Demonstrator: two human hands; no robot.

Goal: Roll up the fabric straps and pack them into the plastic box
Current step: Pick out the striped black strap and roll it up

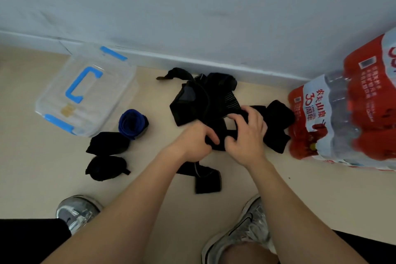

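Observation:
A black fabric strap (pixel 221 135) lies on the floor in the middle, and both hands hold it. My left hand (pixel 192 143) grips its near end with curled fingers. My right hand (pixel 246 133) curls over the strap just to the right. The strap's tail (pixel 205 178) trails toward me. A heap of loose black straps (pixel 199 98) sits behind the hands. Three rolled straps lie at left: a blue one (pixel 132 123) and two black ones (pixel 109 142) (pixel 106 167). The clear plastic box (pixel 47 103) with blue latches and its lid on stands at far left.
A shrink-wrapped red pack of water bottles (pixel 347 113) stands against the wall at right, touching the straps. The wall and baseboard (pixel 192 64) run behind the pile. My two silver shoes (pixel 77 212) (pixel 242 233) are planted near the bottom on the beige floor.

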